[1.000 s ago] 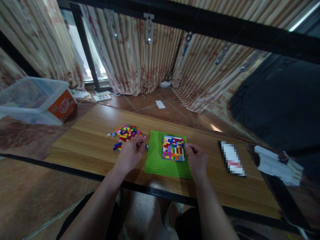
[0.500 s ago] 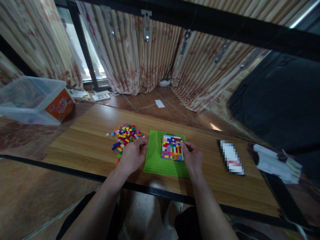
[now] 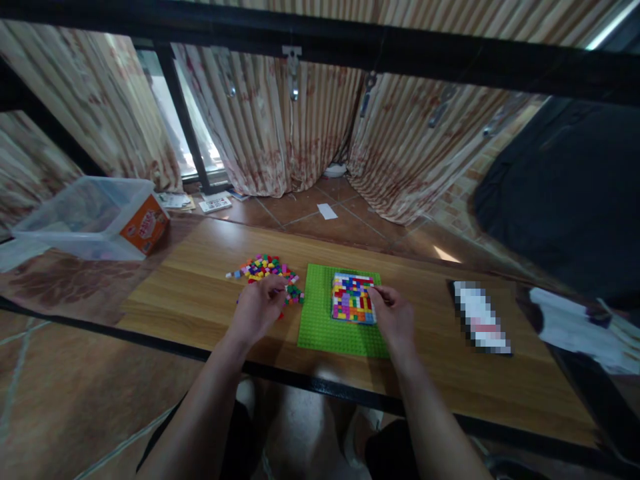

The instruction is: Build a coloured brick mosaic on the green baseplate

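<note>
A flat block of small multicoloured toy bricks (image 3: 351,303) sits on a green studded baseplate (image 3: 320,333). At the block's right edge is my right hand (image 3: 395,319), thumb and forefinger pinched together; whatever lies between them is hidden. Left of the baseplate, my left hand (image 3: 257,310) hovers at the loose pile of bricks (image 3: 265,267), covering its near part. Its fingers are curled with the tips close together, and anything in them is too small to name.
The wooden table (image 3: 190,293) carries a blurred-out flat object (image 3: 481,319) at the right. A clear plastic bin with an orange label (image 3: 146,227) stands beyond its left end. Papers (image 3: 575,327) lie past the right end. Curtains (image 3: 310,127) hang behind.
My left hand has shifted from beside the baseplate's left edge back over the brick pile. My right hand stays at the block's right edge. The whole view has shifted slightly.
</note>
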Demonstrator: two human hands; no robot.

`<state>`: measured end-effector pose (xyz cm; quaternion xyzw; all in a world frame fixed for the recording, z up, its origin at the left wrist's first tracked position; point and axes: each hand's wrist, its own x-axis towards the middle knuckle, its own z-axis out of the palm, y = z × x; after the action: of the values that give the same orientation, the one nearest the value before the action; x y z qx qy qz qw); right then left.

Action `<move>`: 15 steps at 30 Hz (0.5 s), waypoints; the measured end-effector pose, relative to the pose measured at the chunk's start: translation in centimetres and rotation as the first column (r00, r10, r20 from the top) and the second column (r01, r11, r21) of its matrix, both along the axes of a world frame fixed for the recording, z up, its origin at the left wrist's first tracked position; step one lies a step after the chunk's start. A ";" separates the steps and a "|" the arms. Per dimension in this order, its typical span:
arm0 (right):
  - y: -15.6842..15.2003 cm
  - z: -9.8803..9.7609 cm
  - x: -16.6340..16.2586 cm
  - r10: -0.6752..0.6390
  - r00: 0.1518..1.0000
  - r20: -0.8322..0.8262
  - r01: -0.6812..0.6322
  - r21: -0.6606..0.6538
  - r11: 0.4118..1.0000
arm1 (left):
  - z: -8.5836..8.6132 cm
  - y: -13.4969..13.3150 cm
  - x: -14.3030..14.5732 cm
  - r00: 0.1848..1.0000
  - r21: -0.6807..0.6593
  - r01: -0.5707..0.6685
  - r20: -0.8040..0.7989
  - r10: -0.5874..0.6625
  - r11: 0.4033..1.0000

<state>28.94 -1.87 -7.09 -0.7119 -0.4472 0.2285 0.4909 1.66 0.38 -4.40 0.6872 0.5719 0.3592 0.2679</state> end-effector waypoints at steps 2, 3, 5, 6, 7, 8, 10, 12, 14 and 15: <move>-0.1 0.0 0.1 0.001 1.000 0.016 0.000 -0.015 1.000 | 0.1 -0.2 0.2 0.995 -0.003 0.037 -0.092 -0.037 0.999; -0.1 0.0 0.2 -0.002 1.000 0.021 0.003 -0.018 1.000 | 0.2 -0.3 0.5 0.987 0.003 0.054 -0.151 -0.053 0.999; -0.2 0.1 0.2 -0.014 0.999 0.030 0.015 -0.019 1.000 | 0.4 -0.5 1.2 0.963 0.034 0.079 -0.261 -0.068 0.996; -0.2 0.2 0.1 -0.023 0.999 0.042 0.024 -0.021 0.999 | 0.5 -0.6 1.6 0.948 0.050 0.088 -0.312 -0.068 0.995; -0.3 0.3 0.1 -0.031 0.998 0.058 0.032 -0.020 0.999 | 0.6 -0.7 2.0 0.932 0.066 0.090 -0.358 -0.061 0.994; -0.3 0.4 0.0 -0.035 0.997 0.074 0.036 -0.017 0.999 | 0.6 -0.7 2.5 0.916 0.080 0.088 -0.399 -0.049 0.993; -0.4 0.7 -0.1 -0.032 0.994 0.101 0.033 -0.010 0.999 | 0.6 -0.8 3.2 0.886 0.095 0.075 -0.463 -0.023 0.993; -0.4 0.9 -0.3 -0.018 0.993 0.118 0.020 -0.010 1.000 | 0.5 -0.8 3.6 0.865 0.101 0.058 -0.501 0.001 0.993; -0.5 1.1 -0.3 -0.012 0.991 0.130 0.015 -0.022 1.000 | 0.3 -0.8 3.9 0.857 0.103 0.046 -0.515 0.014 0.994; -0.5 1.2 -0.3 -0.013 0.991 0.131 0.017 -0.029 0.999 | 0.3 -0.8 4.0 0.856 0.103 0.043 -0.517 0.017 0.994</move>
<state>28.59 -2.39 -5.89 -0.7361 -0.4694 0.1844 0.4515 5.65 -0.43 -4.14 0.7759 0.5974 0.1907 0.0684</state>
